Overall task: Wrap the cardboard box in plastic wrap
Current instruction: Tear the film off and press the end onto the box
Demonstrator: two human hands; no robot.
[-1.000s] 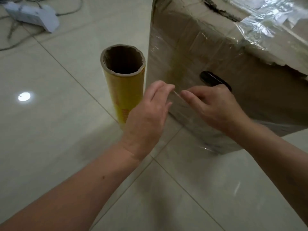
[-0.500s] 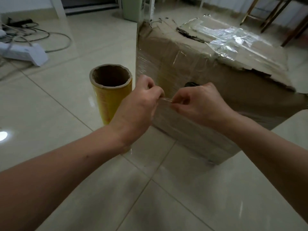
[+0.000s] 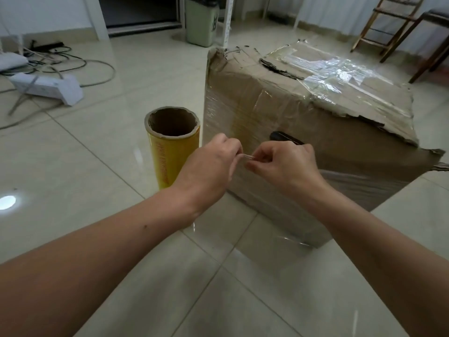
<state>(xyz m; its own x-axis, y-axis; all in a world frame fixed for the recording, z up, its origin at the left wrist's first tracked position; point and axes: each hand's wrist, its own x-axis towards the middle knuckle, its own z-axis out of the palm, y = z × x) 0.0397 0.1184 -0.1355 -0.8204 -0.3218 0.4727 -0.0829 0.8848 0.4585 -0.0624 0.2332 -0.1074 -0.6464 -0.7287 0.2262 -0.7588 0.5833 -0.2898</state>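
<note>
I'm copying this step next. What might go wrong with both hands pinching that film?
The left hand and right hand pinch a thin bunched strand of film; it may stretch and cling instead of tearing cleanly. The roll stands upright beside the left wrist, so a tug could topple it. The box has a ragged top edge that could snag later layers.

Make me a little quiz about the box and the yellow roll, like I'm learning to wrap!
1. True or false: the plastic wrap roll stands upright on the tiled floor, beside the cardboard box.
2. What do the left hand and right hand pinch between them? A: clear film strip; B: cable; C: scissors.
3. Which hand is nearer the roll?
Key: 1 true; 2 A; 3 left.
</note>
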